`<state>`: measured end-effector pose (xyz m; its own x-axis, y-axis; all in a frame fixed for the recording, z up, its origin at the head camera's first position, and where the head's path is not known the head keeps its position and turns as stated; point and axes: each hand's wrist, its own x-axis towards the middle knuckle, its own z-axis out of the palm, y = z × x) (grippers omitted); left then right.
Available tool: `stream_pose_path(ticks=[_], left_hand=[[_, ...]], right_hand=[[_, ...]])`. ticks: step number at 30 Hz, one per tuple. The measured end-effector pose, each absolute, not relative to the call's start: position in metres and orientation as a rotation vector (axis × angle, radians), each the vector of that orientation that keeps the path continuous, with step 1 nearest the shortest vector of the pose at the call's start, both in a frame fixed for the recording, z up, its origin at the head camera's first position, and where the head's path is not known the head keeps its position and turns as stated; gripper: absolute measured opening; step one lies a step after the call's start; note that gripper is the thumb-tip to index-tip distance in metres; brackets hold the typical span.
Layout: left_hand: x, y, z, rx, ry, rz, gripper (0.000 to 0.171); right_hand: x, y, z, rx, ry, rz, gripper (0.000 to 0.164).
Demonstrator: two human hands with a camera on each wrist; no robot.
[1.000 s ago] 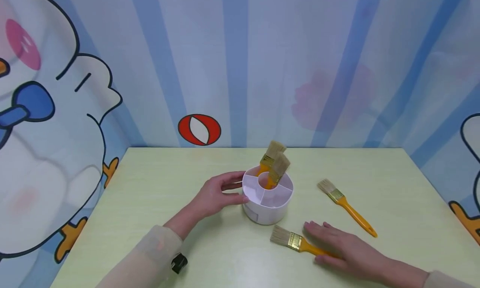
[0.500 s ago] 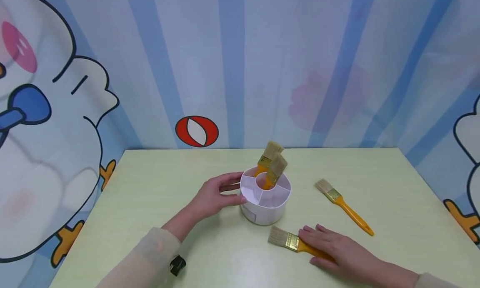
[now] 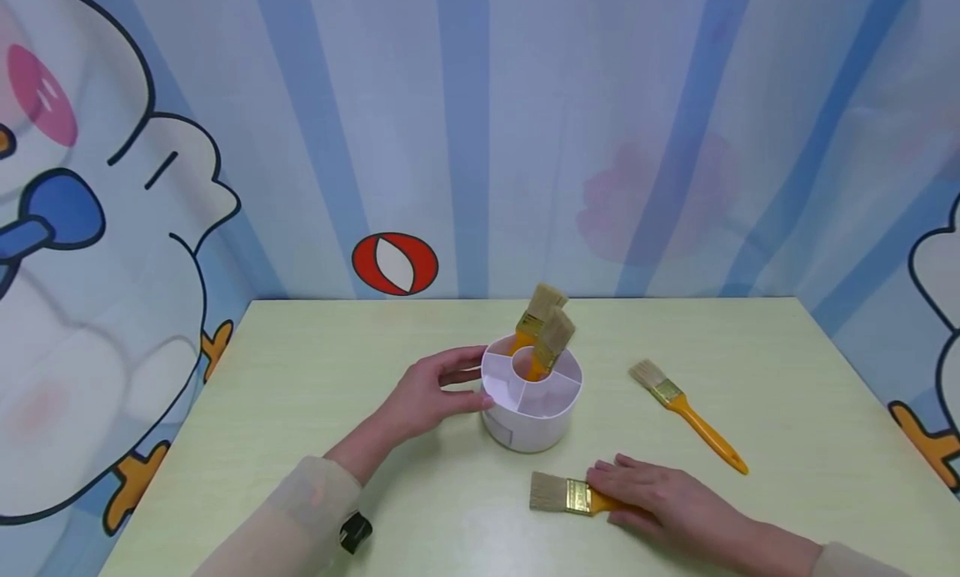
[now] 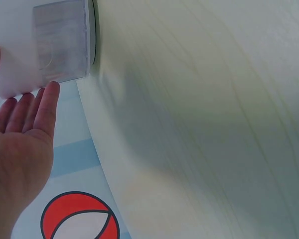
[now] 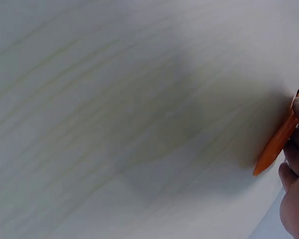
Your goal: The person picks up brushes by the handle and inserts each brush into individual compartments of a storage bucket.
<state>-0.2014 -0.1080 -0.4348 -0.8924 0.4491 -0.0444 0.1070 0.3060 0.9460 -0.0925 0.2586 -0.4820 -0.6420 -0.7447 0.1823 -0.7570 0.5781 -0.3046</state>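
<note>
A white round divided organizer [image 3: 528,428] stands on the table, held at its left side by my left hand [image 3: 429,396], thumb in front and fingers behind. In the left wrist view, fingertips [image 4: 49,102] meet the organizer's wall [image 4: 17,69]. Two paintbrushes stand in it bristles up, one in the centre ring [image 3: 553,341] and one behind it [image 3: 537,312]. My right hand [image 3: 667,502] grips the yellow handle of another paintbrush [image 3: 558,494], bristles pointing left. Its handle [image 5: 278,142] looks orange between thumb and fingers in the right wrist view.
Another paintbrush [image 3: 693,423] lies on the table to the right, behind my right hand. The pale wood-grain table [image 3: 337,335] ends at a blue striped backdrop [image 3: 517,143]. A small black object [image 3: 356,531] is beside the left sleeve.
My right hand has shifted left along the brush handle and closed on it. That brush has turned slightly, so its bristles now point straight left. The left hand and organizer have stayed put.
</note>
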Motion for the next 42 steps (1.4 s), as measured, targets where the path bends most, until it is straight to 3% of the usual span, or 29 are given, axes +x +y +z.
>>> stream_pose_path(ticks=[21, 42], left_hand=[[-0.201, -0.108, -0.437, 0.498, 2.267, 1.62, 0.071], [-0.202, -0.109, -0.437, 0.512, 2.248, 1.639, 0.072]], right_hand=[[-0.105, 0.246, -0.483, 1.468, -2.467, 0.549, 0.047], [-0.103, 0.238, -0.44, 1.069, -2.591, 1.033, 0.039]])
